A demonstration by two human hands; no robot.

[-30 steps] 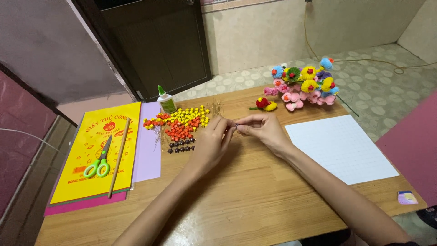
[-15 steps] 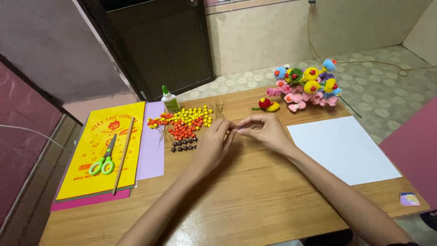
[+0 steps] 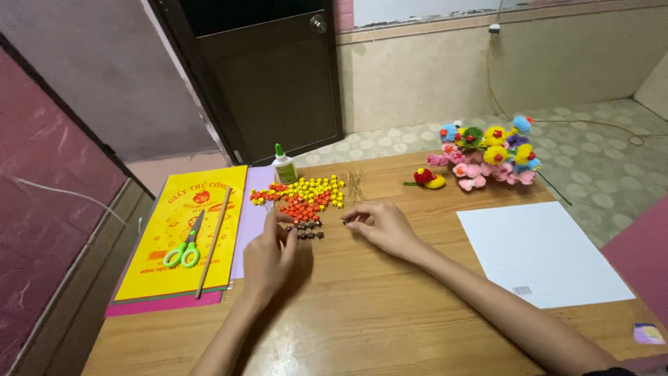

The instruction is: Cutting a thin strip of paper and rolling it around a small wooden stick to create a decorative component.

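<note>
Beads, or bead-like little craft pieces, lie in a heap of yellow [image 3: 316,186], orange-red [image 3: 305,206] and dark brown [image 3: 306,230] ones on the wooden tabletop [image 3: 362,313], and everything here is placed from that heap. In the head view, the left hand [image 3: 270,254] rests just below the heap, fingers curled toward the brown pieces and touching or nearly touching them; whether it pinches one I cannot tell. The right hand [image 3: 381,226] sits just right of the heap, fingertips drawn narrow together as if on something tiny, too small to make out. A bunch of thin wires [image 3: 358,185] lies at the heap's right edge, a glue bottle [image 3: 284,167] just behind it, green scissors [image 3: 184,248] on yellow paper [image 3: 181,237] to its left, and pompom flowers [image 3: 490,154] and a white sheet [image 3: 543,254] well to its right. Such pieces look very light, hard and prone to roll or scatter; a fingertip pinch across the sides of a single piece seems the surest hold.
</note>
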